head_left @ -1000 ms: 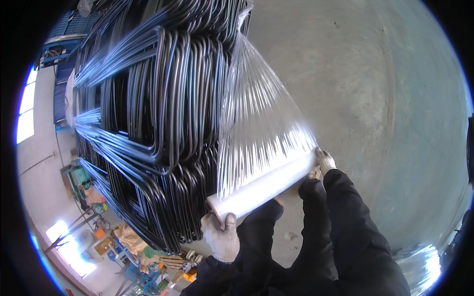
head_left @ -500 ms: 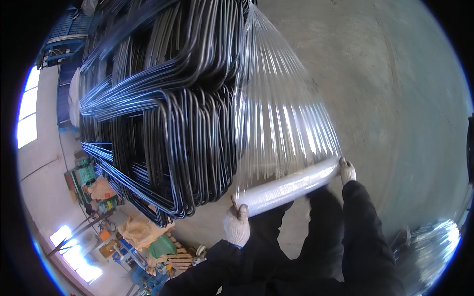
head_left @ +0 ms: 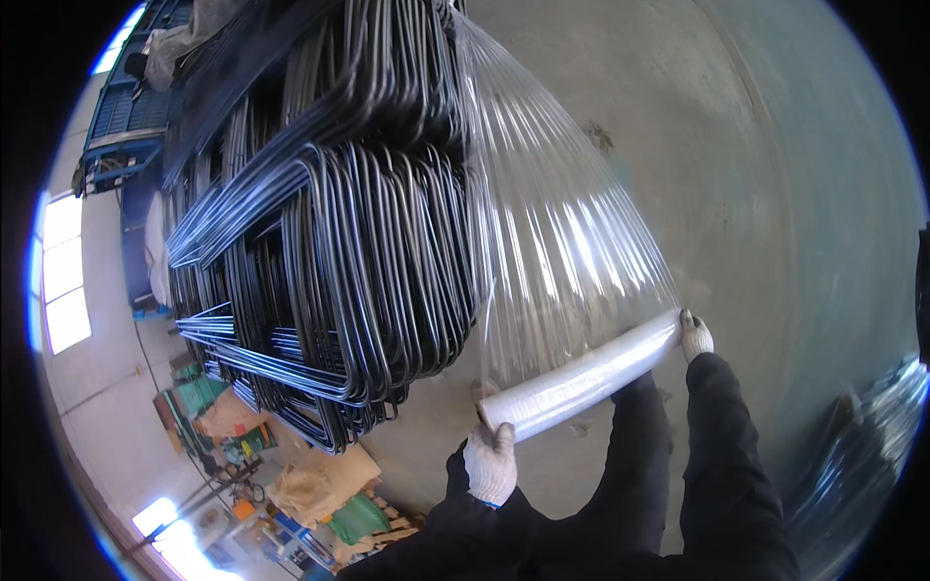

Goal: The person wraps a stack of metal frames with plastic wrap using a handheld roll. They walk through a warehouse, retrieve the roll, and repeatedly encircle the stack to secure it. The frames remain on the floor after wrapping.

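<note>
A thick roll of clear stretch film (head_left: pixel 581 376) lies slantwise across my front, its right end farther off. At its near left end my left hand (head_left: pixel 492 465), in a white knitted glove, is closed on the core. My right hand (head_left: pixel 696 336), gloved alike, grips the opposite end. From the roll a pleated sheet of film (head_left: pixel 562 223) stretches taut, narrowing toward the upper edge of a large stack of bent dark metal tubes (head_left: pixel 387 261). Both hands stay apart from the tubes.
Grey concrete floor (head_left: pixel 736 194) extends to the right. A film-wrapped bundle (head_left: pixel 857 465) lies at the lower right. On the left are a blue metal rack (head_left: pixel 126 126), brown cardboard (head_left: pixel 320 479), a green sack (head_left: pixel 358 520) and a wooden pallet (head_left: pixel 397 528).
Both hands and the roll have shifted slightly right and lower in view. The tube stack's lower part appears slightly farther right, and the wrapped bundle sits nearer the right rim.
</note>
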`<state>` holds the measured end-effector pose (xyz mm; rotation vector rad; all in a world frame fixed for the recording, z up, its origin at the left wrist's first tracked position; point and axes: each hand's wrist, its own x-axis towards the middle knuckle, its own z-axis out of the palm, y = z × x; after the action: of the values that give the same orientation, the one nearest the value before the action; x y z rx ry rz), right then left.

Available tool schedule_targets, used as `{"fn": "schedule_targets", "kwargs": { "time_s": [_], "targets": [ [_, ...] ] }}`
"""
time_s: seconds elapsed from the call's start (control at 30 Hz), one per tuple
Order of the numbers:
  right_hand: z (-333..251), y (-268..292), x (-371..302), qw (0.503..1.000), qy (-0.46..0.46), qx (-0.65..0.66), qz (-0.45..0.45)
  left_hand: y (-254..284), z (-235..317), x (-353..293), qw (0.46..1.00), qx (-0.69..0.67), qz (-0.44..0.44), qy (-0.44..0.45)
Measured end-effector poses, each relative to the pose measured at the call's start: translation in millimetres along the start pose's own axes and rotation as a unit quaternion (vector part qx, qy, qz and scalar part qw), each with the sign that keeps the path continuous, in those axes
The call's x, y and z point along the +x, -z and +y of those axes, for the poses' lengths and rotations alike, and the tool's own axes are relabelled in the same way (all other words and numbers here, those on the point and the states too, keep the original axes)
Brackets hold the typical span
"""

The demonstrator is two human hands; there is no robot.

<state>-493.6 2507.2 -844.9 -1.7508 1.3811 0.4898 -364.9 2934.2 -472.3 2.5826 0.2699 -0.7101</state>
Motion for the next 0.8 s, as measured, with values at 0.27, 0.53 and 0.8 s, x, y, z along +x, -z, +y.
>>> {"fn": "schedule_targets", "kwargs": {
  "time_s": [0.27, 0.53, 0.8],
  "targets": [
    [23.5, -134.6, -72.7, 0.994, -0.018, 0.110, 0.015, 6.3, -118.2, 9.8, 0.997, -0.050, 0.007, -0.056],
    [45.0, -316.1, -84.9, 0.976, -0.097, 0.168, -0.095, 21.9, -215.9, 10.9, 0.984, 0.130, 0.055, -0.107],
    [21.1, -484.1, -128.5, 0.985, -0.060, 0.123, -0.109, 48.2, -291.6, 57.7, 0.962, 0.214, 0.131, -0.109]
  ]
}}
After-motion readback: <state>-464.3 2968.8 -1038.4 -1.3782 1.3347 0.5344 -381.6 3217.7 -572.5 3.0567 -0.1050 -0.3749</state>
